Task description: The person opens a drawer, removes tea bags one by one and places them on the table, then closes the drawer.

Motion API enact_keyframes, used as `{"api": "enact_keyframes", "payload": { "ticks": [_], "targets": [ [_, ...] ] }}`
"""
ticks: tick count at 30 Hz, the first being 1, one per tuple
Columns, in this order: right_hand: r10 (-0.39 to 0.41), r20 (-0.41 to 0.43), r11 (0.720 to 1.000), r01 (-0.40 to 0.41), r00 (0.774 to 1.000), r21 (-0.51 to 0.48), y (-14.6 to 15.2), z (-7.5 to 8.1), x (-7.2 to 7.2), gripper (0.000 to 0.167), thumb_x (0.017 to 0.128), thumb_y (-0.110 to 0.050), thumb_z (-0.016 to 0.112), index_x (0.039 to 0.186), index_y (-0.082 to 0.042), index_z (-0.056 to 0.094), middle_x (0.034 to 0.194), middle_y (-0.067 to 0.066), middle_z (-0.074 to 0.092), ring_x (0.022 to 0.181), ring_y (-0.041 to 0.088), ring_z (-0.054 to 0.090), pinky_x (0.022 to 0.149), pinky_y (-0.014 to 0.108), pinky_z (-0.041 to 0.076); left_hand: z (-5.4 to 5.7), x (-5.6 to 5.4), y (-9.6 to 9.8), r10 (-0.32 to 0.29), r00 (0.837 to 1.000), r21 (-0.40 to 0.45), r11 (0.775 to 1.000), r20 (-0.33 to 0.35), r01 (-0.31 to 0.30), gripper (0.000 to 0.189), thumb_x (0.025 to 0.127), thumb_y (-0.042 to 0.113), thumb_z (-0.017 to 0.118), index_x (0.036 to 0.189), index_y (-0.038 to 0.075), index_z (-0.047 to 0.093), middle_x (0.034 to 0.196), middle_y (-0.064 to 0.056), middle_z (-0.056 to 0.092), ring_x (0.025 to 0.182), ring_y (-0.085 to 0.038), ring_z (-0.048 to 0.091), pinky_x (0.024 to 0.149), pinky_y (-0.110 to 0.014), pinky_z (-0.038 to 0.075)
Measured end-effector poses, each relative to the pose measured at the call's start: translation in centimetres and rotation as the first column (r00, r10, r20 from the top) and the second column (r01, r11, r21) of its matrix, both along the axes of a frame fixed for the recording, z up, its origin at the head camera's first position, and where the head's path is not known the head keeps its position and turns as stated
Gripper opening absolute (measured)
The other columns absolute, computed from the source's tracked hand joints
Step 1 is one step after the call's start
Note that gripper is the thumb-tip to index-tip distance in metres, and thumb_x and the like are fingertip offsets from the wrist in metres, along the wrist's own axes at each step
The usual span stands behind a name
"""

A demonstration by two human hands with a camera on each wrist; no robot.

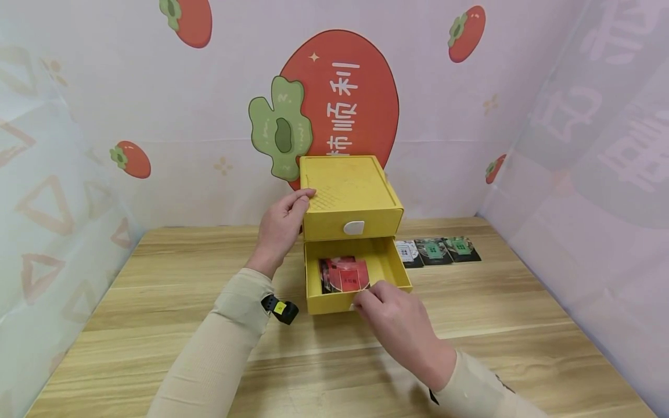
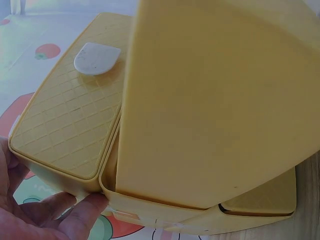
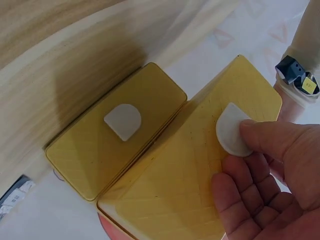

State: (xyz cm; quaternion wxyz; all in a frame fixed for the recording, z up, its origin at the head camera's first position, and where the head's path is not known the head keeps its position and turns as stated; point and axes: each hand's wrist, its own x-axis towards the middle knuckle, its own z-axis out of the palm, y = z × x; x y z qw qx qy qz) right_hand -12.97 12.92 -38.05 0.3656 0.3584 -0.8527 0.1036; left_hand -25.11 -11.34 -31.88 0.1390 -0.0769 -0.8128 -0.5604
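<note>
A yellow drawer unit [image 1: 345, 183] stands on the table, its middle drawer [image 1: 384, 264] pulled out. Red and dark flat packets [image 1: 352, 278] lie in that drawer toward its left side. My right hand [image 1: 399, 328] pinches the drawer's white pull tab [image 3: 231, 131] between thumb and fingers. My left hand [image 1: 279, 229] rests against the unit's upper left edge, fingers touching its top and side. The top drawer [image 2: 70, 110], with its white tab [image 1: 353, 227], is closed. Below the pulled-out drawer, a closed bottom drawer [image 3: 95, 155] shows in the right wrist view.
Three flat packets, one white and black [image 1: 409, 253] and two green and black, the nearer one [image 1: 435, 251] beside it, lie in a row on the wooden table [image 1: 172, 325] right of the unit. A printed cloth backdrop [image 1: 219, 104] surrounds the table behind and at both sides.
</note>
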Motion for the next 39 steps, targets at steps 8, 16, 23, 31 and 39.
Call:
{"api": "enact_keyframes", "payload": {
  "ticks": [8, 16, 23, 31, 39],
  "targets": [
    [-0.006, -0.003, 1.000, 0.006, 1.000, 0.004, 0.3, -0.2, 0.9, 0.019, 0.082, -0.017, 0.088, 0.094, -0.016, 0.074, 0.082, -0.002, 0.062, 0.064, 0.011, 0.059, 0.049, 0.026, 0.048, 0.0, 0.1, 0.0, 0.000, 1.000, 0.001, 1.000, 0.008, 0.000, 0.038, 0.108, 0.043, 0.048, 0.135, 0.028, 0.071, 0.145, 0.006, 0.063, 0.134, -0.016, 0.056, 0.109, -0.043, 0.045],
    [-0.023, 0.060, 0.999, 0.020, 0.998, 0.049, 0.4, -0.3, 1.8, 0.023, 0.081, -0.019, 0.091, 0.096, -0.015, 0.074, 0.084, -0.002, 0.063, 0.067, 0.010, 0.060, 0.053, 0.025, 0.051, -0.1, 0.0, 0.0, 0.000, 1.000, 0.001, 1.000, 0.005, 0.000, 0.038, 0.108, 0.043, 0.048, 0.135, 0.028, 0.071, 0.144, 0.006, 0.064, 0.132, -0.016, 0.057, 0.107, -0.043, 0.046],
    [-0.017, 0.077, 0.998, 0.011, 0.997, 0.066, 0.5, -0.3, 2.4, 0.027, 0.078, -0.019, 0.093, 0.098, -0.016, 0.073, 0.086, -0.002, 0.064, 0.069, 0.009, 0.059, 0.056, 0.024, 0.053, -0.1, 0.0, 0.0, -0.007, 1.000, 0.008, 1.000, -0.001, 0.007, 0.038, 0.108, 0.042, 0.049, 0.134, 0.027, 0.072, 0.143, 0.006, 0.064, 0.127, -0.017, 0.058, 0.104, -0.042, 0.046],
    [-0.015, 0.103, 0.997, 0.007, 0.995, 0.079, 0.6, -0.4, 2.9, 0.024, 0.083, -0.020, 0.089, 0.099, -0.016, 0.072, 0.087, -0.002, 0.064, 0.071, 0.008, 0.059, 0.059, 0.022, 0.054, 0.0, 0.1, 0.0, -0.001, 1.000, 0.002, 1.000, 0.002, 0.001, 0.038, 0.108, 0.043, 0.049, 0.134, 0.028, 0.072, 0.144, 0.006, 0.064, 0.126, -0.017, 0.058, 0.103, -0.041, 0.046],
    [0.005, 0.085, 0.998, -0.011, 0.996, 0.063, 0.7, -0.6, 3.2, 0.035, 0.112, -0.036, 0.047, 0.098, -0.016, 0.072, 0.087, -0.002, 0.064, 0.070, 0.009, 0.060, 0.057, 0.024, 0.053, -0.1, 0.1, 0.0, -0.003, 1.000, 0.005, 1.000, 0.004, 0.003, 0.038, 0.108, 0.044, 0.049, 0.135, 0.028, 0.071, 0.144, 0.006, 0.064, 0.124, -0.018, 0.059, 0.101, -0.041, 0.046]
  ]
}}
